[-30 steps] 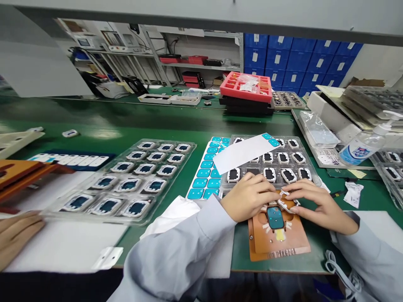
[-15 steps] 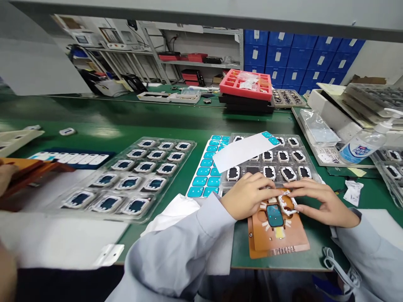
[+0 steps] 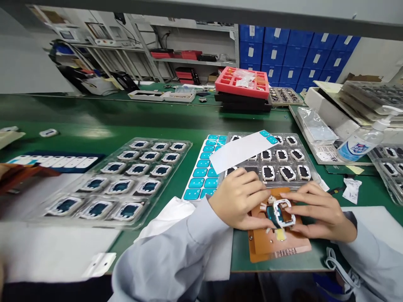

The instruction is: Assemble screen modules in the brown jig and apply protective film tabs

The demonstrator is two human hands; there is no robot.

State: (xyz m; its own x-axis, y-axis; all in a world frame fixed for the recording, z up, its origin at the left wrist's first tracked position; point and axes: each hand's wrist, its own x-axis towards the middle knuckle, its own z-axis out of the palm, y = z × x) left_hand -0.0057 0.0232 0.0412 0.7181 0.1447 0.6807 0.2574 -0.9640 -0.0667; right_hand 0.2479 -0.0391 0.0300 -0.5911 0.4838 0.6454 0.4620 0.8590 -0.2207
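Observation:
A white watch-case frame (image 3: 277, 214) is held tilted over an orange-brown fixture plate (image 3: 267, 251). My right hand (image 3: 319, 212) grips the frame's right side between fingers and thumb. My left hand (image 3: 241, 201) is closed at the frame's left side, its fingertips and thumb near the edge; their exact contact is partly hidden. Under the frame, a teal rounded-square piece (image 3: 270, 213) lies in the fixture, partly covered. A small yellow tab (image 3: 280, 235) shows below it.
Behind my hands is a clear tray of similar frames (image 3: 268, 173), a white strip (image 3: 241, 152) lying across it. Left are a teal sticker sheet (image 3: 192, 194) and another frame tray (image 3: 138, 222). A pump bottle (image 3: 359, 144) stands right. Another person's blurred hand (image 3: 3, 170) shows far left.
The white frame has moved left and nearer to me, now overlapping the teal piece. Both hands have moved with it, and my left thumb now shows. The view has shifted slightly.

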